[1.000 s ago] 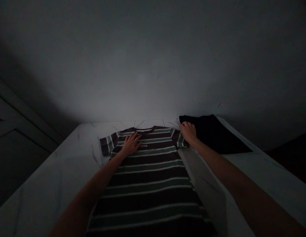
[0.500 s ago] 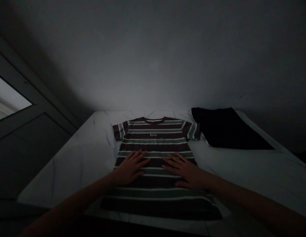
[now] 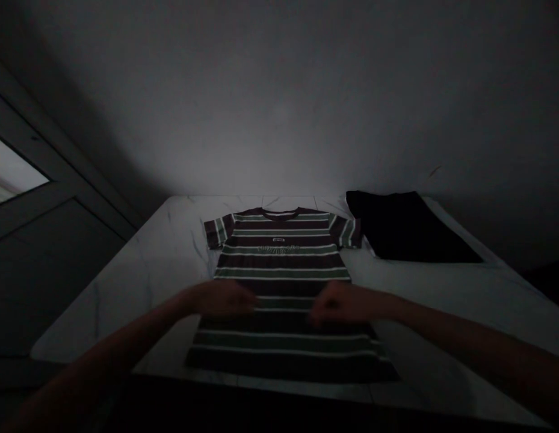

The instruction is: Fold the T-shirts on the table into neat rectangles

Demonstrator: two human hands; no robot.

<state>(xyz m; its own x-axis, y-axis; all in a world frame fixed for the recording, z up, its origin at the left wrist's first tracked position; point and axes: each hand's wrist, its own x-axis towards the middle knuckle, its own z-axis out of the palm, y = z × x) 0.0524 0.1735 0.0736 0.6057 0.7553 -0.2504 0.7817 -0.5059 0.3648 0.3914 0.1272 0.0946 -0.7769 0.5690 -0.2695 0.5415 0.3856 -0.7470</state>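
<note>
A short-sleeved striped T-shirt (image 3: 279,273) in dark maroon, green and white lies flat, its neckline at the far side and its hem towards me. Small lettering runs across its chest. My left hand (image 3: 225,299) is over the left part of the shirt's lower half, its fingers bent downward and smeared by motion. Opposite it, my right hand (image 3: 345,302) is above the shirt's right side with the fingers curled in, also blurred. No cloth shows gripped in either hand, and whether the fingertips touch the shirt I cannot tell.
The shirt rests on a pale marble-patterned table (image 3: 139,270) against a grey wall (image 3: 279,102). A black folded cloth (image 3: 410,228) lies at the back right. To the left stands a panelled door (image 3: 49,246) with a bright pane. The room is dim.
Both hands lay flat with fingers spread on the shirt. Now their fingers are bent inward and the hands are blurred. The shirt still lies flat, and the view has shifted slightly.
</note>
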